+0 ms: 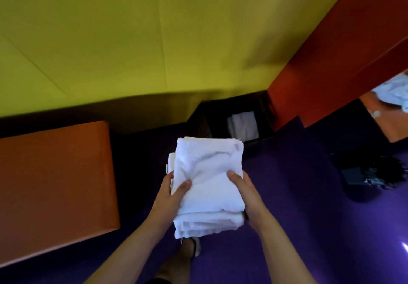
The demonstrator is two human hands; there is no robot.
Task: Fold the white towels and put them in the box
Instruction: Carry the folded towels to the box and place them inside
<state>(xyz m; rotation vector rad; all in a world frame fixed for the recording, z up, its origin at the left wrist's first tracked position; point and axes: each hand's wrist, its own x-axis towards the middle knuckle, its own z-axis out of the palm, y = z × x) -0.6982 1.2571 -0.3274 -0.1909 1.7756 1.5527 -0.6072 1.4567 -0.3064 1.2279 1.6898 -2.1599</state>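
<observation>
Overhead, a thick, layered stack of folded white towels [207, 184], both hands [170, 193] gripping its sides.

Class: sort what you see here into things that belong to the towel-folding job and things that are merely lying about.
Belongs: folded white towels held between left hand and right hand; dark box with a towel inside; unfolded white pile.

Lying about: orange block; dark clutter on the floor.

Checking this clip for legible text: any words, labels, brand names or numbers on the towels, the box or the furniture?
None can be read.
Folded white towel stack, held by the left hand and right hand: no tag or print shows.
Dark box on the floor: no label visible.
Dark cluttered object at right: too blurred to tell.
</observation>
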